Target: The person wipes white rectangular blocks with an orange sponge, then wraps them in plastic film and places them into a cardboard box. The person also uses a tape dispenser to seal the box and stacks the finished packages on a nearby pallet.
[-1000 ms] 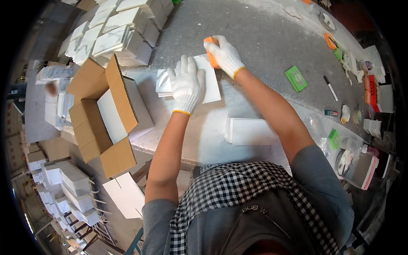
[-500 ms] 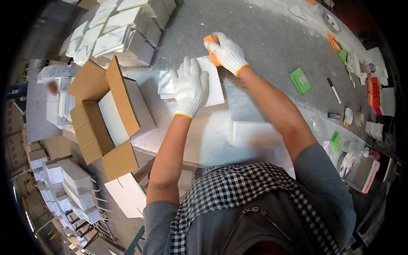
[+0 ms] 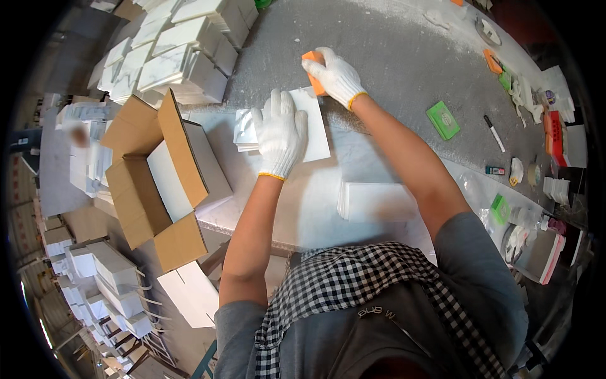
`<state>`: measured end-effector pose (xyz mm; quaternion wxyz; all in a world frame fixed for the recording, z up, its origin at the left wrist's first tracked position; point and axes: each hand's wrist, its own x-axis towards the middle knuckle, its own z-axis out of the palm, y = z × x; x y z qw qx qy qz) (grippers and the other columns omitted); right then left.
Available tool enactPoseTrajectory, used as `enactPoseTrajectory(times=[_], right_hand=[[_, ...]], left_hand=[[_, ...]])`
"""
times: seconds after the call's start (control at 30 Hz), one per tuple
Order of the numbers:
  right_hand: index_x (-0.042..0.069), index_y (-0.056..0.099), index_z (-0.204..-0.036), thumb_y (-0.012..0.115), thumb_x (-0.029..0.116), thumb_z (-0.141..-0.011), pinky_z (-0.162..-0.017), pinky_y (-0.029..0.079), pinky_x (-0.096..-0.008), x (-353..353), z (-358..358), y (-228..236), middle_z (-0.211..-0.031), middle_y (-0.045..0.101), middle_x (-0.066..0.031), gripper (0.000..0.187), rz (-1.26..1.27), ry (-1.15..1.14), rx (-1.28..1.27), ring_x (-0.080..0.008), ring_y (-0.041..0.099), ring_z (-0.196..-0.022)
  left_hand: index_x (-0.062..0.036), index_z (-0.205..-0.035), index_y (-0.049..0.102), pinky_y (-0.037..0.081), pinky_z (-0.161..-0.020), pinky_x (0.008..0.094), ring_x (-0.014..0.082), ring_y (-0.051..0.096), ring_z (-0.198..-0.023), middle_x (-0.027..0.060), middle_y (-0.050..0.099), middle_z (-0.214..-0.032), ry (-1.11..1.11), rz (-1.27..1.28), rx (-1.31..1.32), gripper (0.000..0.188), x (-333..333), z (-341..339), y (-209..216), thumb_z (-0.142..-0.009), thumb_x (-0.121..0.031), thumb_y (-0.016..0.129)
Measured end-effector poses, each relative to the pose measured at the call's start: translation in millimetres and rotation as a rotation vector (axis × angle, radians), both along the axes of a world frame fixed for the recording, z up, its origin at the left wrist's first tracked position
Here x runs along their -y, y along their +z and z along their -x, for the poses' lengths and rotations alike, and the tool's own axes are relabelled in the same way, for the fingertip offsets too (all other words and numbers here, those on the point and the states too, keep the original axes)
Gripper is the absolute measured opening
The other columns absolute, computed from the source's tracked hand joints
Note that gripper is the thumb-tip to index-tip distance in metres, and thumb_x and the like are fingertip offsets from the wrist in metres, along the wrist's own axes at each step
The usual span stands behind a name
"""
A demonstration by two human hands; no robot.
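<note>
My left hand [image 3: 279, 136], in a white knit glove with a yellow cuff, lies flat with its fingers stretched out on a white tile [image 3: 317, 142]. That tile rests on a small stack of grey-veined white tiles [image 3: 245, 134], whose edges show left of the hand. Gloved in the same way, my right hand [image 3: 338, 77] grips an orange block [image 3: 314, 74] at the tile's far right edge. Part of the block is hidden behind the fingers and thumb. Whether it touches the tile edge I cannot tell.
An open cardboard box [image 3: 136, 189] stands to the left, with stacked marble-patterned tiles [image 3: 183, 54] behind it. White tiles [image 3: 375, 201] lie nearer my body. On the right are a green block [image 3: 443, 120], a marker [image 3: 495, 134] and a red box [image 3: 555, 140].
The whole view has shifted slightly. My right hand and the orange block sit a little farther away relative to the tile; my left hand keeps its place on it.
</note>
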<state>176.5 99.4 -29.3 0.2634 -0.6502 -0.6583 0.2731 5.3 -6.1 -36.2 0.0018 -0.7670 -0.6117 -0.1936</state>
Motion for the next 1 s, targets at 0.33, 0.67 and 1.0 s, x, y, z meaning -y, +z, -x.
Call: enactPoseTrajectory(times=[0.33,0.67,1.0], right_hand=[[0.005,0.059,-0.135,0.06,0.05,-0.098,-0.086,0.055,-0.0446,121.0,-58.2,-0.3,-0.122,0.067,-0.0178,0.059,-0.059,0.157,0.241,-0.0326,0.068,-0.105],[0.001,0.062,-0.123,0.058,0.02,-0.097,-0.062,0.05,-0.0272,160.5,-9.5,29.9,-0.09,0.063,-0.0011,0.032,0.621,0.163,-0.71,-0.0082,0.058,-0.073],[0.003,0.062,-0.117,0.055,0.02,-0.098,-0.056,0.047,-0.0273,167.9,-3.2,7.7,-0.086,0.061,-0.0017,0.027,0.534,0.14,-0.784,-0.0089,0.055,-0.067]], left_hand=[[0.0051,-0.14,0.052,0.032,-0.112,0.0587,0.0379,0.051,-0.128,0.0238,0.052,-0.146,0.049,-0.087,-0.033,0.059,4.2,1.1,-12.0,-0.094,-0.032,0.056],[0.0017,-0.138,0.052,0.033,-0.11,0.0531,0.036,0.041,-0.138,0.0189,0.051,-0.143,-0.298,-0.1,-0.233,0.062,14.8,-14.2,20.4,-0.095,-0.043,0.055],[-0.0039,-0.161,0.027,0.012,-0.128,0.0503,0.0349,0.015,-0.158,0.0181,0.023,-0.168,-0.176,0.338,-0.261,0.074,-54.3,-10.0,28.0,-0.107,-0.055,0.03]])
